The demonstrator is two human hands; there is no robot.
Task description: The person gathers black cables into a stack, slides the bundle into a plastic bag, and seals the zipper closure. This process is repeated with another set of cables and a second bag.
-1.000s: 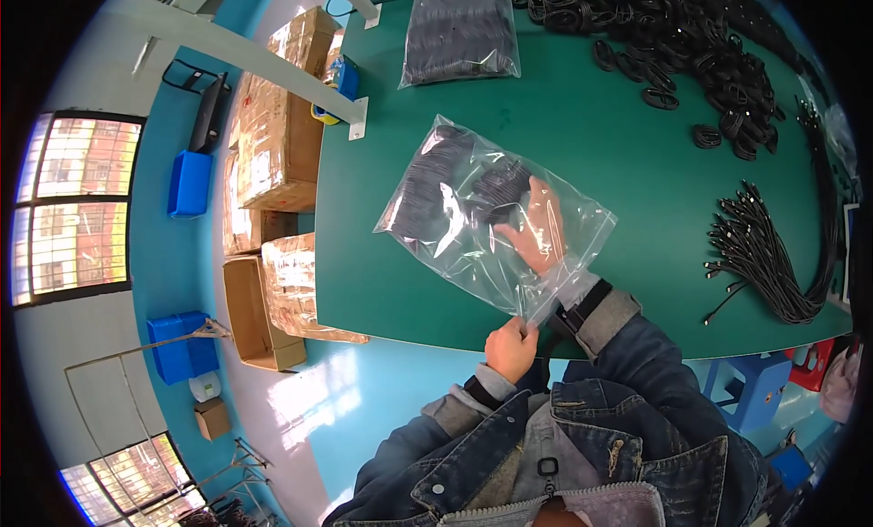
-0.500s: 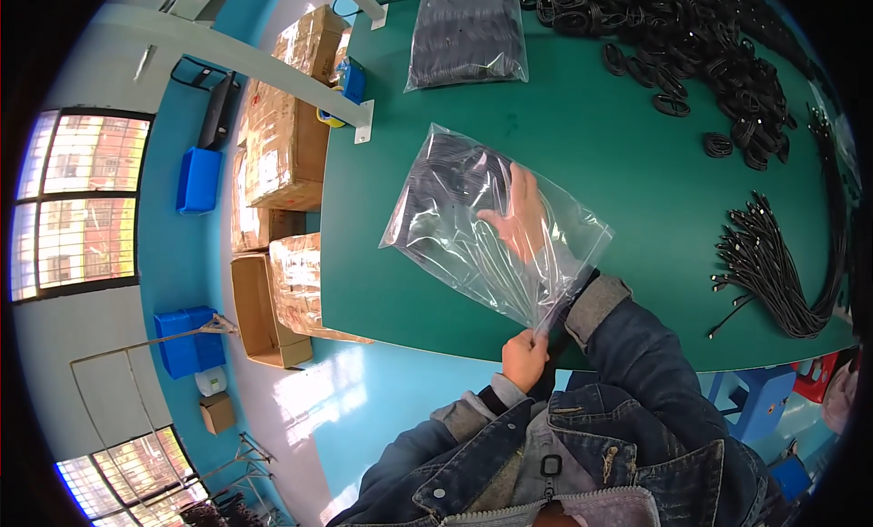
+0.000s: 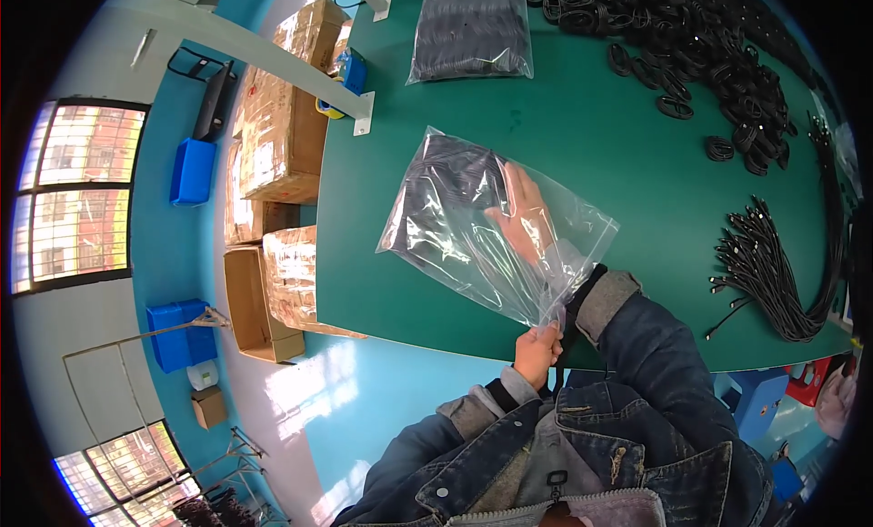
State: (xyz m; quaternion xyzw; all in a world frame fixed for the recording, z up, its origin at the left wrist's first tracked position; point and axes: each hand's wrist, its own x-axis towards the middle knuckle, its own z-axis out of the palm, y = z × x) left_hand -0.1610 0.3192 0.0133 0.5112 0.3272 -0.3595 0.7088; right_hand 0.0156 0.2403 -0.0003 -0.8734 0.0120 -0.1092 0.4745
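Note:
A clear plastic bag [image 3: 464, 254] lies slantwise on the green table, with a packed layer of black coiled cables [image 3: 446, 174] in its far left end. My right hand [image 3: 525, 220] reaches inside the bag through its mouth. Its fingers are stretched out, thumb apart, lying against the right side of the cables. At the table's near edge, my left hand [image 3: 536, 352] is closed on the gathered rim of the bag mouth, beside my right wrist.
Another filled bag of cables [image 3: 471, 31] lies at the far side. Loose coiled black cables [image 3: 673, 68] are heaped far right, and a bundle of uncoiled cables [image 3: 773, 272] lies nearer. A white metal post [image 3: 362, 118] stands at the table's left edge, with cardboard boxes [image 3: 282, 145] beyond.
My left hand has shifted slightly right with the bag rim in its grip. My right hand stays inside the bag beside the cables, its fingers now closer together. The whole view has shifted a little.

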